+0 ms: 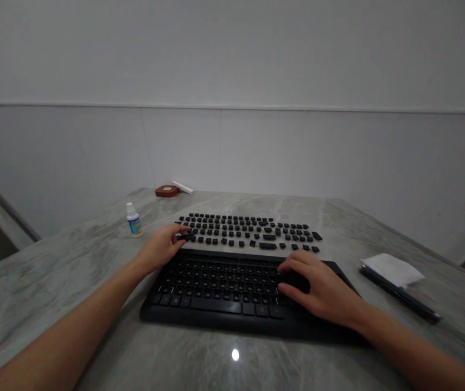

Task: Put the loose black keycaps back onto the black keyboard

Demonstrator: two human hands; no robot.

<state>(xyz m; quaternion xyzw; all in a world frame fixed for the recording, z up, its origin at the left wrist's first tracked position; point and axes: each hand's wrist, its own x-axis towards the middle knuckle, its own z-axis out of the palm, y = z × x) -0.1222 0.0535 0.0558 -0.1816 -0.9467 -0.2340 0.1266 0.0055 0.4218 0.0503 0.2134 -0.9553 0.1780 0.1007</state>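
Observation:
A black keyboard (216,288) lies on the marbled table in front of me. Most of its upper rows are stripped of caps, while the spacebar and several bottom-row keys are in place. Loose black keycaps (268,237) are laid out in rows behind it. At the left end of those rows, my left hand (163,247) has thumb and forefinger closed around a wide black keycap (187,237). My right hand (317,285) rests over the right part of the keyboard, thumb and fingers apart; its palm side is hidden.
A small white bottle with a blue and yellow label (134,222) stands at the left. A reddish-brown case (166,191) and a white flat item (183,188) lie by the wall. At the right, a black pen-like stick (399,293) lies against a white tissue (393,267).

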